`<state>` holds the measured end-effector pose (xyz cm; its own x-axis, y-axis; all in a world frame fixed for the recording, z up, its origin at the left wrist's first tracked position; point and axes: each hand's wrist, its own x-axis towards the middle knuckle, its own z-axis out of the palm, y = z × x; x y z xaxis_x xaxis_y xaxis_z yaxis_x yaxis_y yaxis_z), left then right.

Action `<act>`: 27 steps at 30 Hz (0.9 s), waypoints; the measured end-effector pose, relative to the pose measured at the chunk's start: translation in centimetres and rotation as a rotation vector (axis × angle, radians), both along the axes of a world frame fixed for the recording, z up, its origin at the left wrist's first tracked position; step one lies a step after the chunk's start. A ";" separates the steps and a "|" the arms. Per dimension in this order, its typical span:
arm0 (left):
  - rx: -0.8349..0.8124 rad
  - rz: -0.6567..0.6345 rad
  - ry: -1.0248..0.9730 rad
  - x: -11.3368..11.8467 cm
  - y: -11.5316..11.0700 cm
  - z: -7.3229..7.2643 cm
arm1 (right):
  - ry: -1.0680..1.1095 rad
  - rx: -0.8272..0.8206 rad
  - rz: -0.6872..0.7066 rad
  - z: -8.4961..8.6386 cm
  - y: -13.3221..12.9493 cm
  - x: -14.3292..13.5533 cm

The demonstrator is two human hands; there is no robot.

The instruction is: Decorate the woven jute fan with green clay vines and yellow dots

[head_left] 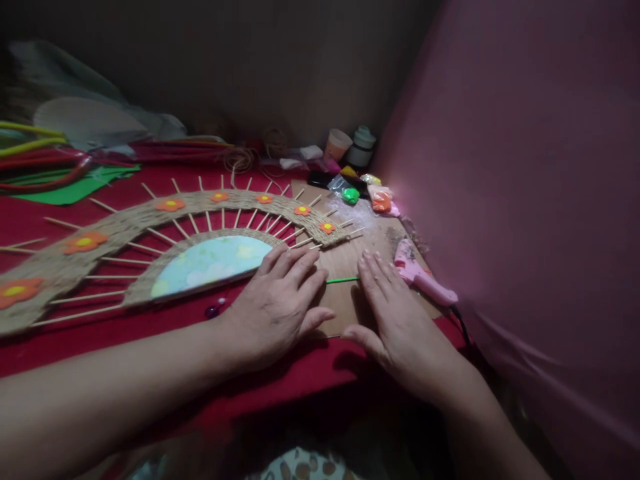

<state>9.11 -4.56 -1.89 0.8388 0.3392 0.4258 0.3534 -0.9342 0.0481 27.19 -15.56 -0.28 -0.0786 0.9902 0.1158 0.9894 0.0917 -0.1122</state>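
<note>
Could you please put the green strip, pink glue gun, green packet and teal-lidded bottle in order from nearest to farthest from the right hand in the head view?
1. Green strip: at the right hand, on its left.
2. Pink glue gun: just right of it.
3. Green packet: beyond it.
4. Teal-lidded bottle: farthest back.

My view is dim, clearest around my left hand [280, 300] and right hand [400, 327], which throw soft shadows on the counter [317, 370]. Toward the edges everything darkens and blurs; the wall [280, 67] behind is murky.
</note>
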 end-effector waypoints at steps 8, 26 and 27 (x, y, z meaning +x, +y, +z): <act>0.017 -0.047 0.058 0.4 0.0 -0.8 | 0.006 -0.070 -0.020 -1.4 0.3 -0.7; -0.011 0.014 -0.010 0.2 -0.1 -0.4 | 0.018 0.067 -0.055 0.0 0.0 0.3; -0.006 0.015 -0.006 0.1 -0.2 -0.4 | 0.020 0.091 -0.054 0.1 -0.2 0.5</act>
<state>9.25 -4.73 -2.32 0.8312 0.3540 0.4288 0.3667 -0.9287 0.0557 27.67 -15.80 -0.18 -0.0217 0.9782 0.2067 0.9909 0.0485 -0.1256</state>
